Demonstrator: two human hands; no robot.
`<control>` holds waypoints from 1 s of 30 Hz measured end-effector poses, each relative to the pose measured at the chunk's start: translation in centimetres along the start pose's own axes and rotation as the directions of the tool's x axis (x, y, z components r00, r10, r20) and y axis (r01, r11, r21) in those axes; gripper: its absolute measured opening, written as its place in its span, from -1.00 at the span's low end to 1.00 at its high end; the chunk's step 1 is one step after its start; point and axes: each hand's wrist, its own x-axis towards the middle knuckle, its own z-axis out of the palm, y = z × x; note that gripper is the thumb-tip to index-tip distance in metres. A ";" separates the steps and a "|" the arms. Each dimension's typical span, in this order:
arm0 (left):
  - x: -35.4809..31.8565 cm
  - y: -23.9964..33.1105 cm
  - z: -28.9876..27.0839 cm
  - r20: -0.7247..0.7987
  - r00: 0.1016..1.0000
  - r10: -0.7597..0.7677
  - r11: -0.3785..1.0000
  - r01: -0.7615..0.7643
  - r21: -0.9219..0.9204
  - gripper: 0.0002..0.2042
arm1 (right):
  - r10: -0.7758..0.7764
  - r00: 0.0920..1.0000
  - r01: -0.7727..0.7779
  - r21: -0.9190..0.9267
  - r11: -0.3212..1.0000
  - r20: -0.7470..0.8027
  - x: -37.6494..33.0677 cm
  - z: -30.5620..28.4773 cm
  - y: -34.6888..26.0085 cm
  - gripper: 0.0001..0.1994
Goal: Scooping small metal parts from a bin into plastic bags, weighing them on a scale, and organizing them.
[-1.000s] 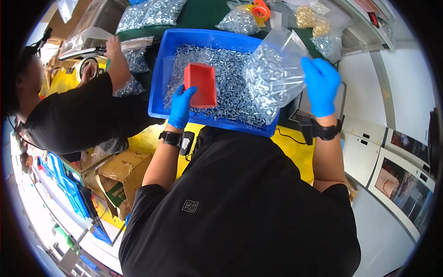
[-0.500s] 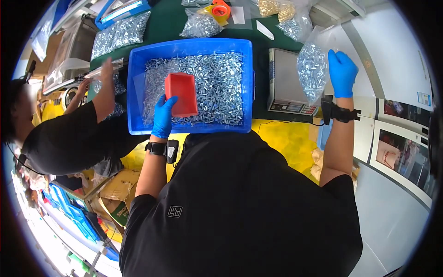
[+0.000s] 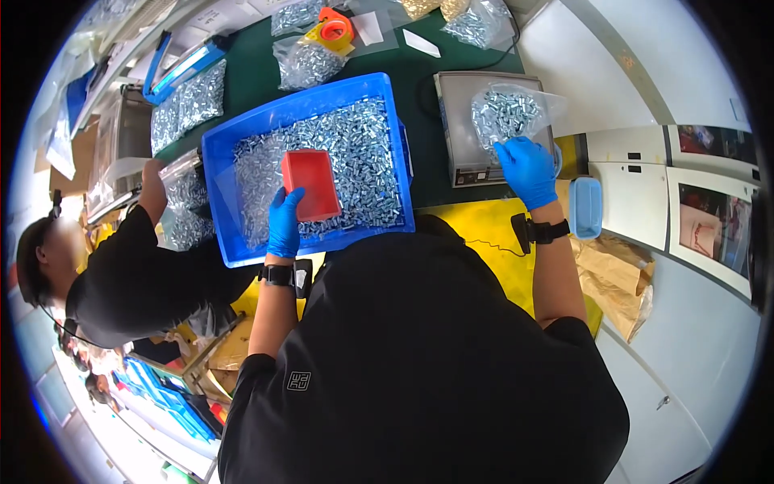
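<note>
At the far left, a co-worker (image 3: pixel 153 274) in a black top stands beside the table (image 3: pixel 419 109), 1 hand (image 3: pixel 153 173) near a filled bag (image 3: pixel 187 211). Farther back, a larger filled bag (image 3: pixel 190 105) lies flat on the green tabletop.

Right of these, the blue tub (image 3: pixel 298 113) sits at the table's near edge, its floor covered with small silvery metal parts (image 3: pixel 367 153). The left hand (image 3: pixel 283 226), gloved in blue, pinches the near-left wall of the red box (image 3: pixel 313 185), thumb over the rim. The red box is open at the top and is located above the metal parts; contact with them cannot be determined.

Behind the tub, an orange-and-yellow tape dispenser (image 3: pixel 332 32) lies against 1 further bag of parts (image 3: pixel 308 64).

To the right, a grey device (image 3: pixel 458 105) carries the clear bag (image 3: pixel 506 113) over its flat top. The right hand (image 3: pixel 530 171), also gloved, has its fingers bent at the bag's near edge; whether they pinch it cannot be determined.

At the far right are a pale-blue tray (image 3: pixel 587 208) and brown paper (image 3: pixel 609 278).
</note>
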 end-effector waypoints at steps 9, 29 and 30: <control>-1.1 0.6 0.1 -0.013 1.000 -0.015 0.999 0.014 -0.036 -0.62 | 0.415 0.909 -0.379 0.331 0.864 -0.045 1.9 -7.3 3.2 -0.83; -2.5 -0.9 -1.8 -0.108 0.994 -0.019 0.992 0.004 -0.130 -0.59 | 0.146 0.910 -0.184 0.063 0.981 0.387 6.1 -5.2 2.7 -0.74; -2.0 -0.4 -1.9 -0.140 0.990 0.008 0.996 -0.021 -0.086 -0.59 | 0.209 0.890 -0.277 0.116 0.954 0.405 6.1 -5.3 3.1 -0.75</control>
